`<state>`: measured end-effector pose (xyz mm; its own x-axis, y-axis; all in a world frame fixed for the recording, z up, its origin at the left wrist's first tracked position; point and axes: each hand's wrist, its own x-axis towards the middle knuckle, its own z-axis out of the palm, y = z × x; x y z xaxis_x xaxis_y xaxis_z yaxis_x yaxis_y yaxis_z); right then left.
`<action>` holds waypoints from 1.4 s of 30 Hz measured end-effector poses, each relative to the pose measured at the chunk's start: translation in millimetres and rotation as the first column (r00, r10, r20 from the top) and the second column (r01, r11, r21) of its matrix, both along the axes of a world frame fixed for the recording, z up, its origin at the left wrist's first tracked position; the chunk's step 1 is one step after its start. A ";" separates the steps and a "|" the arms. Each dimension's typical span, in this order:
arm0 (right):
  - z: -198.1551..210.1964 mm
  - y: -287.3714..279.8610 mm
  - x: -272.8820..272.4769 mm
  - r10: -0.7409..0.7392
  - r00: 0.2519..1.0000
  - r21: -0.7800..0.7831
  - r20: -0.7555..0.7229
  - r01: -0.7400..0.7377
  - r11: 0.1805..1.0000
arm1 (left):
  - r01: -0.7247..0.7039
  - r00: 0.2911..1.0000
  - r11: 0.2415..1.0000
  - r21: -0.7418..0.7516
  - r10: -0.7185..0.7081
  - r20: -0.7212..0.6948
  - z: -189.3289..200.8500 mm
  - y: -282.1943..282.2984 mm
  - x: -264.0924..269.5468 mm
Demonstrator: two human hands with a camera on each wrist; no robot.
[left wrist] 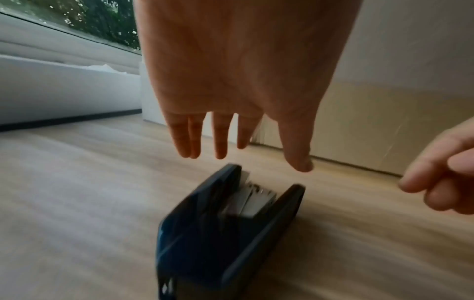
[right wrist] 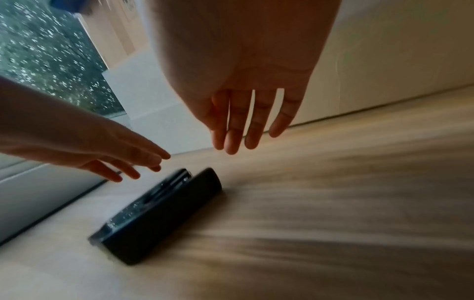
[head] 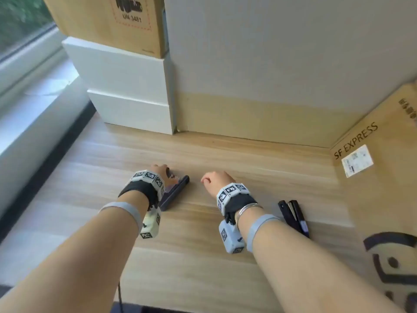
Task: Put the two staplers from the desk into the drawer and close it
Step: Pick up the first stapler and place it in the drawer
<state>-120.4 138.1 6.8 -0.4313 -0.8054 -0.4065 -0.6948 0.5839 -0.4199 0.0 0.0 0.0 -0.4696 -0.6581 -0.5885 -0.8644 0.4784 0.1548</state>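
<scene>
A dark blue stapler [head: 177,192] lies on its side on the wooden desk [head: 225,154]. My left hand [head: 164,172] hovers just over its far end, fingers straight and spread, holding nothing. The left wrist view shows the left hand [left wrist: 251,160] a little above the blue stapler [left wrist: 231,223], not touching it. My right hand [head: 208,179] hangs relaxed to the right of that stapler and holds nothing; its fingers [right wrist: 234,140] point down beyond the blue stapler [right wrist: 159,215]. A black stapler [head: 294,216] lies on the desk right of my right wrist. No drawer is in view.
Stacked white boxes [head: 126,86] with a cardboard box [head: 108,19] on top stand at the back left. A large SF EXPRESS carton [head: 383,177] borders the desk on the right. A pale panel [head: 270,75] closes the back. A window sill [head: 33,109] runs along the left.
</scene>
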 end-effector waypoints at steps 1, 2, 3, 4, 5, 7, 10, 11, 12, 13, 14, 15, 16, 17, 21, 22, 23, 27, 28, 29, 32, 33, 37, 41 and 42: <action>-6.8 0.9 -0.7 -0.004 1.000 0.035 0.008 0.004 0.999 | -0.030 0.999 0.999 0.016 0.029 0.017 -5.2 1.9 3.3; -13.2 2.0 -1.9 -0.016 1.000 0.045 0.019 0.015 0.999 | -0.063 0.998 0.998 0.030 0.063 0.026 -11.9 1.9 5.4; -19.7 4.6 -1.4 -0.020 0.999 0.071 0.025 0.018 0.997 | -0.106 0.994 0.993 0.055 0.104 0.041 -19.4 4.3 8.6; -25.6 6.5 -1.5 -0.020 0.999 0.095 0.028 0.017 0.995 | -0.138 0.990 0.988 0.072 0.134 0.053 -28.1 5.4 10.7; -29.7 7.5 -1.5 -0.017 0.999 0.109 0.035 0.013 0.994 | -0.153 0.987 0.984 0.094 0.147 0.072 -33.8 8.0 11.2; -38.1 9.1 -2.5 -0.012 0.999 0.111 0.041 0.008 0.994 | -0.165 0.984 0.982 0.092 0.157 0.085 -45.5 11.5 10.4; -46.5 11.6 -2.8 0.005 0.998 0.112 0.056 -0.011 0.994 | -0.168 0.984 0.986 -0.016 0.169 0.063 -54.1 17.3 10.7; -47.9 12.5 -2.5 0.009 0.998 0.113 0.062 -0.016 0.993 | -0.184 0.982 0.982 -0.033 0.185 0.046 -55.3 19.4 10.5; -50.0 13.4 -2.4 0.015 0.998 0.115 0.066 -0.023 0.993 | -0.196 0.980 0.980 -0.038 0.198 0.035 -56.0 21.3 10.3; -51.6 14.4 -2.5 0.018 0.997 0.117 0.070 -0.027 0.993 | -0.201 0.979 0.979 -0.040 0.202 0.030 -56.2 22.7 10.2; -54.0 15.1 -2.8 0.022 0.997 0.117 0.069 -0.030 0.993 | -0.199 0.979 0.979 -0.044 0.201 0.026 -55.8 23.4 10.3; -55.1 16.1 -3.0 0.025 0.997 0.121 0.071 -0.033 0.992 | -0.193 0.981 0.980 -0.046 0.194 0.021 -54.9 23.8 11.1; -56.9 16.9 -3.4 0.027 0.997 0.123 0.072 -0.036 0.992 | -0.185 0.983 0.982 -0.050 0.185 0.009 -53.8 24.3 12.6; -57.1 17.7 -3.5 0.031 0.997 0.125 0.073 -0.040 0.991 | -0.173 0.985 0.983 -0.053 0.173 -0.007 -52.4 24.7 14.5; -57.4 19.0 -3.4 0.060 0.995 0.130 0.079 -0.070 0.989 | -0.139 0.989 0.990 -0.022 0.138 -0.055 -47.5 27.7 23.2; -57.5 19.0 -2.4 0.070 0.995 0.133 0.078 -0.080 0.988 | -0.152 0.987 0.988 -0.011 0.151 -0.060 -46.3 29.1 25.0; -56.8 19.1 -0.8 0.078 0.994 0.139 0.078 -0.088 0.986 | -0.167 0.984 0.986 -0.001 0.167 -0.066 -45.4 30.5 27.0; -53.9 19.5 9.4 0.111 0.992 0.170 0.068 -0.121 0.978 | -0.157 0.983 0.987 0.042 0.160 -0.087 -46.3 33.4 39.6; -53.0 19.2 12.6 0.117 0.991 0.170 0.066 -0.127 0.977 | -0.152 0.983 0.987 0.051 0.156 -0.097 -45.8 33.7 43.8; -51.2 18.6 16.2 0.125 0.990 0.173 0.064 -0.134 0.976 | -0.154 0.981 0.986 0.060 0.160 -0.107 -45.9 33.9 48.6; -47.1 15.6 29.5 0.154 0.987 0.191 0.053 -0.161 0.968 | -0.179 0.966 0.982 0.066 0.188 -0.177 -45.2 35.2 66.1; -45.6 14.8 35.1 0.161 0.986 0.199 0.050 -0.168 0.965 | -0.194 0.958 0.979 0.068 0.204 -0.202 -44.6 35.8 72.9; -41.2 12.0 62.9 0.201 0.979 0.234 0.037 -0.204 0.950 | -0.217 0.933 0.974 0.064 0.226 -0.279 -42.2 38.4 104.6; -41.2 7.0 96.8 0.236 0.972 0.257 0.017 -0.232 0.938 | -0.269 0.901 0.961 0.065 0.275 -0.337 -38.4 40.6 147.5; -41.7 5.6 105.9 0.241 0.970 0.265 0.010 -0.235 0.935 | -0.288 0.891 0.956 0.062 0.291 -0.349 -37.1 41.1 160.2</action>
